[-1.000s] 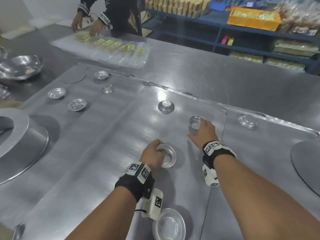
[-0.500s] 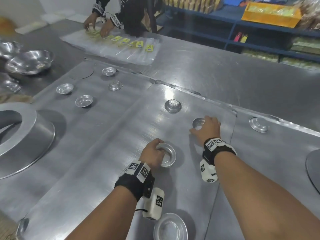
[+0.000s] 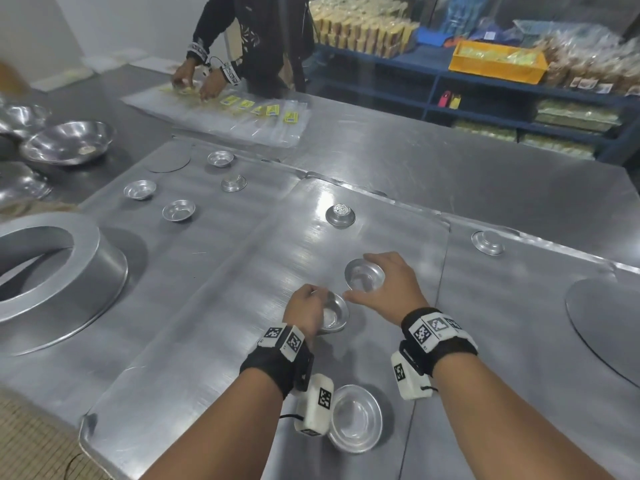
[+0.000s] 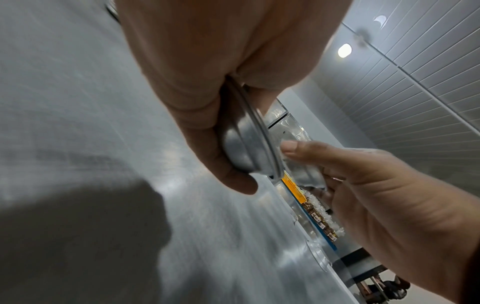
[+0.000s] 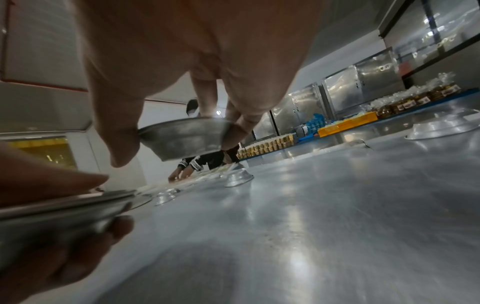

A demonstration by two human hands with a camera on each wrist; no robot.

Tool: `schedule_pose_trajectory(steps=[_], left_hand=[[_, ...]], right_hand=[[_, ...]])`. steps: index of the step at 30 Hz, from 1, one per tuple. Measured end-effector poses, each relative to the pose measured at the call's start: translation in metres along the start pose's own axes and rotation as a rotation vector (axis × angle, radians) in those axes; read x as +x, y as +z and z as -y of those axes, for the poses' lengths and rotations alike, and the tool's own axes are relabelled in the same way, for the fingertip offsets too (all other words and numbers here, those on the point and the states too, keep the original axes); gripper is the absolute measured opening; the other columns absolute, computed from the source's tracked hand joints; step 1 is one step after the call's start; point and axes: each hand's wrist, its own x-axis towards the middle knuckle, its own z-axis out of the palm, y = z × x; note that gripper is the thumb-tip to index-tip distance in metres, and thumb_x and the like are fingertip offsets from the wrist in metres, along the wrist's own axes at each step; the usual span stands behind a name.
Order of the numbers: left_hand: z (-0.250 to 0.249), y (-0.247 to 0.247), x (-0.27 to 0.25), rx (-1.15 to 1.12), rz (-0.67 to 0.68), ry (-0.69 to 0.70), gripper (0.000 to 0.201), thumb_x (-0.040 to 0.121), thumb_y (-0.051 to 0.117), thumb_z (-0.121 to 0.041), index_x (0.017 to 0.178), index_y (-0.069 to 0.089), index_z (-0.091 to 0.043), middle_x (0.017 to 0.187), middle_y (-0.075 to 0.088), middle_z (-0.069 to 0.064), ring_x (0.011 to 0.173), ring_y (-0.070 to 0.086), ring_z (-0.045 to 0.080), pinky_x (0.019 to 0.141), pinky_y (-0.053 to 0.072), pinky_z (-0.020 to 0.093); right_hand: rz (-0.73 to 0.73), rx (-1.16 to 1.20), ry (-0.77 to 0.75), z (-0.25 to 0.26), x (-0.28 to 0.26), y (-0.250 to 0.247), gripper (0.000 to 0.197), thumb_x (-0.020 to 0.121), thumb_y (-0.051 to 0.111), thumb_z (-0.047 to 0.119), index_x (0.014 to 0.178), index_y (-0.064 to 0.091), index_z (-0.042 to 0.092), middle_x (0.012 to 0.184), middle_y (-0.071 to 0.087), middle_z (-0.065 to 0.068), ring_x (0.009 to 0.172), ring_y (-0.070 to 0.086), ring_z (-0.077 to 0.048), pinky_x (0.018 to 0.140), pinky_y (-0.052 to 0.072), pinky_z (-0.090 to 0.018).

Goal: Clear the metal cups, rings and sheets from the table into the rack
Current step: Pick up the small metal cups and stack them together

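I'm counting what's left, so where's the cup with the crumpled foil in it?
In the head view, the foil cup sits mid-table, beyond both hands, straight past the right hand.

Bright overhead light glares in streaks on the tabletop (image 3: 450,188). Soft shadows lie under the arms. Wrist views are blurred up close, with edges bent by the wide lens.
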Motion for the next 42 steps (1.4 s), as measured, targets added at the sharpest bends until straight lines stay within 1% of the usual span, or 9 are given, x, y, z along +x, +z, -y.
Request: schedule_pose_trajectory(steps=[4,10,14,16,20,27,31,37,42], left_hand=[[0.000,-0.007,-0.021,-0.112,0.065,-0.028,0.066,0.073,0.061,-0.071,0.093,0.070,-0.009,0.098,0.072,0.017,0.094,0.069,0.035,0.085,0.056,0.060],[-0.011,-0.013,-0.053,-0.252,0.155,-0.082,0.038,0.092,0.069,-0.038,0.101,0.062,-0.002,0.112,0.063,0.022,0.103,0.066,0.036,0.072,0.060,0.057],[-0.009,-0.015,-0.066,-0.148,0.197,-0.037,0.019,0.087,0.070,-0.013,0.102,0.061,-0.004,0.098,0.064,0.016,0.081,0.066,0.029,0.059,0.058,0.036],[-0.004,-0.015,-0.068,-0.084,0.207,-0.001,0.022,0.085,0.067,-0.003,0.107,0.061,-0.003,0.102,0.066,0.020,0.085,0.068,0.033,0.064,0.060,0.041],[0.002,-0.014,-0.069,0.001,0.205,0.048,0.022,0.082,0.065,0.003,0.101,0.063,-0.007,0.100,0.069,0.024,0.092,0.069,0.039,0.083,0.058,0.056],[0.002,-0.002,-0.064,-0.001,0.236,0.046,0.033,0.079,0.055,0.013,0.103,0.062,-0.008,0.102,0.069,0.023,0.091,0.069,0.038,0.071,0.060,0.046],[-0.001,0.013,-0.059,-0.032,0.236,0.038,0.043,0.061,0.056,0.005,0.100,0.065,-0.008,0.097,0.068,0.022,0.090,0.067,0.039,0.078,0.059,0.058],[-0.008,0.041,-0.047,-0.083,0.228,0.002,0.045,0.053,0.055,0.002,0.095,0.065,-0.011,0.094,0.063,0.019,0.090,0.063,0.042,0.078,0.054,0.069],[-0.019,0.065,-0.034,-0.104,0.245,-0.027,0.047,0.053,0.054,0.002,0.097,0.065,-0.010,0.097,0.063,0.020,0.093,0.063,0.044,0.079,0.055,0.067]], right_hand=[[0.008,0.015,-0.056,0.017,-0.032,-0.001,0.085,0.058,0.091,0.049,0.133,0.059,0.024,0.123,0.047,0.008,0.108,0.047,-0.003,0.086,0.030,-0.007],[0.063,0.033,-0.061,0.030,-0.068,0.009,0.088,0.056,0.091,0.045,0.135,0.057,0.025,0.120,0.042,0.013,0.107,0.047,-0.001,0.079,0.030,0.001],[0.072,0.053,-0.071,0.034,-0.085,0.014,0.087,0.058,0.089,0.046,0.135,0.056,0.025,0.121,0.043,0.013,0.113,0.049,-0.006,0.097,0.041,-0.016],[0.081,0.055,-0.087,0.036,-0.090,0.016,0.088,0.057,0.089,0.048,0.135,0.056,0.025,0.122,0.045,0.014,0.115,0.050,-0.007,0.100,0.043,-0.022],[0.101,0.032,-0.118,0.035,-0.096,0.019,0.089,0.058,0.087,0.050,0.137,0.054,0.025,0.125,0.048,0.012,0.117,0.049,-0.008,0.104,0.042,-0.027],[0.180,0.110,-0.109,0.011,-0.096,0.003,0.098,0.050,0.092,0.054,0.137,0.053,0.031,0.122,0.055,0.020,0.109,0.054,0.005,0.094,0.046,-0.018],[0.230,0.097,-0.016,-0.021,-0.087,-0.010,0.099,0.042,0.093,0.051,0.133,0.056,0.038,0.119,0.060,0.017,0.107,0.057,0.003,0.085,0.055,-0.025],[0.190,-0.165,0.091,-0.074,-0.054,-0.036,0.057,0.076,0.081,0.028,0.129,0.062,0.017,0.120,0.065,0.001,0.107,0.060,-0.012,0.096,0.046,-0.025],[0.141,-0.348,0.233,-0.122,-0.011,-0.060,0.044,0.082,0.074,0.024,0.123,0.066,0.012,0.120,0.067,-0.008,0.114,0.062,-0.024,0.100,0.046,-0.031]])
